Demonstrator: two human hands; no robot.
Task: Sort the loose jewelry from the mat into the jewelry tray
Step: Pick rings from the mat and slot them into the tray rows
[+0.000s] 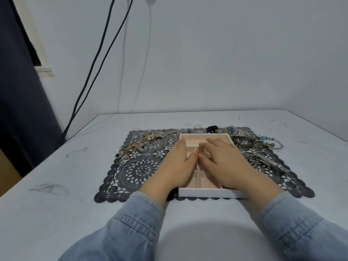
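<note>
Head view: left hand (178, 164) and right hand (224, 162) hover over the jewelry tray (207, 193), centre frame, on the lace mat (135, 170). Left fingers lie straight and together. Right fingers are blurred, so their state cannot be told.

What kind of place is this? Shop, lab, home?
Probably a plain room set up for recording, not a shop: scuffed white table, black cables hanging down a bare wall, dark curtain on the left.

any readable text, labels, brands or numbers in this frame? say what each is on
No text can be read in the head view.
Watch at the far edge of the mat: any dial markings are too small and blurred to read.
Jewelry tray, mat and table: no print or label shows.
</note>
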